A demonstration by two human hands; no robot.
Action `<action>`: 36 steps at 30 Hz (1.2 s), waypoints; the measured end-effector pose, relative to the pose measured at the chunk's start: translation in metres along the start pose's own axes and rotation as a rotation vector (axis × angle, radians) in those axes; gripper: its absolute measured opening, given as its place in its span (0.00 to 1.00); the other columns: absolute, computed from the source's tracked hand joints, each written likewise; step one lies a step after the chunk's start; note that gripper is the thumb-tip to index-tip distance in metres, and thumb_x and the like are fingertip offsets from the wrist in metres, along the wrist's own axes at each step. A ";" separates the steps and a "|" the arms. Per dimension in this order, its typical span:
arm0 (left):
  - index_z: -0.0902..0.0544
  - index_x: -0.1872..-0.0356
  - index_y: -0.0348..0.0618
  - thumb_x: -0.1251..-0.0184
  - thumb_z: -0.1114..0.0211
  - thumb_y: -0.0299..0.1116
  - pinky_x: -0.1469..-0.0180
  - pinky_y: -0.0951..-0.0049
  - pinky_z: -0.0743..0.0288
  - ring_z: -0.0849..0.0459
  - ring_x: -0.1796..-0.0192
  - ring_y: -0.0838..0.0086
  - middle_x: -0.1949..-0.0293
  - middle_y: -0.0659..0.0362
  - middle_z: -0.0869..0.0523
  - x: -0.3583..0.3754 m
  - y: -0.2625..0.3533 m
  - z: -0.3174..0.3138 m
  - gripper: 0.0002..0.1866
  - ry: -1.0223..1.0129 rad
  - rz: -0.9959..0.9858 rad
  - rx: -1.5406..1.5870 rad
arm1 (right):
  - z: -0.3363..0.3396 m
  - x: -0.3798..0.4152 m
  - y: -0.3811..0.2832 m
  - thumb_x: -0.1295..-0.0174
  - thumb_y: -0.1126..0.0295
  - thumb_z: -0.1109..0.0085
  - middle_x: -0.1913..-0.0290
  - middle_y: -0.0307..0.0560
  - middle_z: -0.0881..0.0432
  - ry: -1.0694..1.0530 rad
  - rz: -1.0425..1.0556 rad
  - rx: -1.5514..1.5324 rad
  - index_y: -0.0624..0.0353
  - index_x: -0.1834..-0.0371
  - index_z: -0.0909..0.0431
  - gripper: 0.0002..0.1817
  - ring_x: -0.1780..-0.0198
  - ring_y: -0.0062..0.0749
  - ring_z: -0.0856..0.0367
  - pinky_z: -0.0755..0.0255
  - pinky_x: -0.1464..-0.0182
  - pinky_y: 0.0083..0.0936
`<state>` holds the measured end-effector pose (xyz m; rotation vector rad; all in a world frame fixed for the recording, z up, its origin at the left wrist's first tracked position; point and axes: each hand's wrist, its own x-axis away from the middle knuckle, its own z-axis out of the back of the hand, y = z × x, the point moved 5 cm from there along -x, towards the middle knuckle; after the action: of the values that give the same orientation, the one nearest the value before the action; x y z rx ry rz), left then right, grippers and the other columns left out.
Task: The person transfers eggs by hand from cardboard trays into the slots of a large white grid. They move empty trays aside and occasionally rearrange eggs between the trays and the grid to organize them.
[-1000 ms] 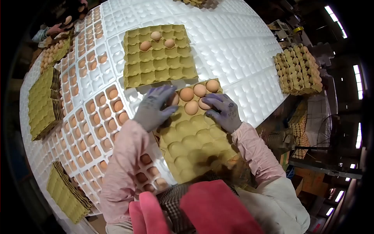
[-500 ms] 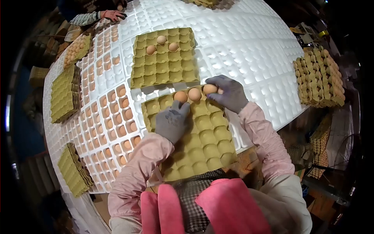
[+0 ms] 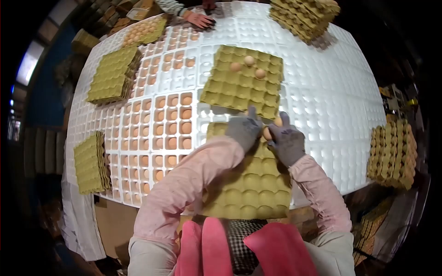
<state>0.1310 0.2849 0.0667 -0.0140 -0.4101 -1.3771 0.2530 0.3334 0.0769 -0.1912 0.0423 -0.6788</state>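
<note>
My left hand [image 3: 245, 130], in a grey glove, is over the far end of the near olive egg tray [image 3: 248, 193]. Its index finger points away from me; the other fingers are curled and partly hidden, so what they hold does not show. Right beside it, my gloved right hand [image 3: 288, 141] is closed around a brown egg [image 3: 267, 134], with another egg [image 3: 278, 121] partly covered by its fingers. Just beyond lies a second olive tray [image 3: 225, 87] with three eggs, one of them a pale egg [image 3: 249, 60].
White plastic trays [image 3: 331, 119] cover the table, those on the left holding brown eggs [image 3: 186, 113]. Olive tray stacks stand at left [image 3: 113, 76], near left [image 3: 90, 163], far right [image 3: 304, 18] and right [image 3: 391, 154]. Another person's gloved hand [image 3: 199, 19] is at the far edge.
My view has swung left, so the table appears shifted rightward. My left hand has moved up and right, close beside my right hand. The three-egg row is now partly hidden by my hands.
</note>
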 end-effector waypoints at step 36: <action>0.22 0.37 0.52 0.29 0.43 0.33 0.23 0.51 0.47 0.26 0.31 0.60 0.37 0.57 0.19 -0.069 -0.411 -0.031 0.20 0.833 0.230 0.079 | -0.178 -0.345 -0.194 0.30 0.58 0.46 0.31 0.59 0.30 0.220 0.224 -0.019 0.54 0.27 0.33 0.29 0.28 0.61 0.37 0.47 0.26 0.50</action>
<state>-0.2614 0.2584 -0.0757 0.5444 0.2337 -1.0266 -0.1533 0.3735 -0.0694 -0.1270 0.2772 -0.4732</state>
